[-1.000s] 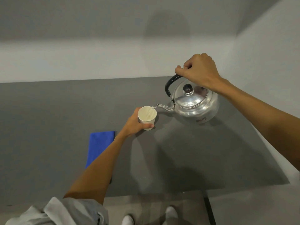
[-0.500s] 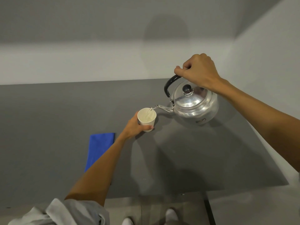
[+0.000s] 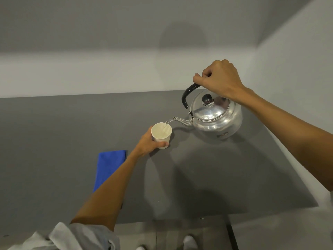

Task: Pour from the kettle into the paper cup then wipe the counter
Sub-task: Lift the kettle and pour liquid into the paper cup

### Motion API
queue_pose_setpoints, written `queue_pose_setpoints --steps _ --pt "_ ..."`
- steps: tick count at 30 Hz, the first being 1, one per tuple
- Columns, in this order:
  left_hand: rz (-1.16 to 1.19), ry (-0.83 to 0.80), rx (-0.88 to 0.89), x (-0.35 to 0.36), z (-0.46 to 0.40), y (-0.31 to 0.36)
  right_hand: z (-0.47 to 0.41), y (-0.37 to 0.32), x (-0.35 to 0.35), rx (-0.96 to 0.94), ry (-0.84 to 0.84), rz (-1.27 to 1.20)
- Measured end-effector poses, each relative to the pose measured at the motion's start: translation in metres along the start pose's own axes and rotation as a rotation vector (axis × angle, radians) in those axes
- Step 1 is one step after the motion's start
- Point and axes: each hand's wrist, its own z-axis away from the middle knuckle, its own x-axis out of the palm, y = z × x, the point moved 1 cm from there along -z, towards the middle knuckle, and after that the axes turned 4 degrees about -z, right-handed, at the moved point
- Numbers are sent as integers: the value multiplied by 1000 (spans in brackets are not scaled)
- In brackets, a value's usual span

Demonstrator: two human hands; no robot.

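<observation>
Right hand (image 3: 219,78): grip clenched around the black arched handle of the shiny round metal kettle (image 3: 214,118), held tilted above the dark grey bench (image 3: 225,174) toward its far right corner. Spout points left, over the rim of the white paper cup (image 3: 161,135); thin clear stream (image 3: 167,122) runs from spout into cup. Left hand (image 3: 147,144): grip wrapped around the cup's side, cup upright. Folded blue cloth (image 3: 108,165) lies flat left of the left forearm, partly hidden by it.
</observation>
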Motion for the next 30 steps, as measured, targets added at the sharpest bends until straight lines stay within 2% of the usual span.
queue_pose_setpoints --steps 30 --pt "7 -7 -19 -1 -1 0 -2 -4 -7 12 18 19"
